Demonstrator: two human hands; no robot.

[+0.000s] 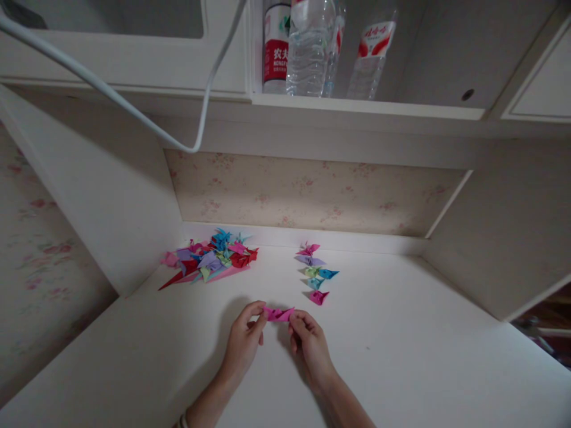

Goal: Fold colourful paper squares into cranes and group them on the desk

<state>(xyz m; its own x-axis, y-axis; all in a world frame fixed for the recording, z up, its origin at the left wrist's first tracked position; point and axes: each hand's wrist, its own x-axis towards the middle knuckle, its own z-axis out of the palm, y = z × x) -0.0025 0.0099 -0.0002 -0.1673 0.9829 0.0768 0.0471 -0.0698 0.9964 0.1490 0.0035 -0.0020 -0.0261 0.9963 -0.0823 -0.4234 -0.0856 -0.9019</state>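
Observation:
A piece of folded magenta paper [279,315] is stretched between my two hands, just above the white desk. My left hand [246,333] pinches its left end between thumb and fingers. At the right end, my right hand [309,343] pinches it the same way. Beyond my right hand, a short column of small folded paper pieces runs away from me: the nearest is a magenta one [318,297], with a blue one [329,274] and a purple one [310,260] farther back.
A heap of colourful folded paper pieces [214,260] lies at the back left of the desk [401,356]. Above hangs a shelf [366,107] with several plastic bottles [311,53]. A white bent lamp arm or cable [134,116] crosses the upper left. Side panels [491,220] flank the desk.

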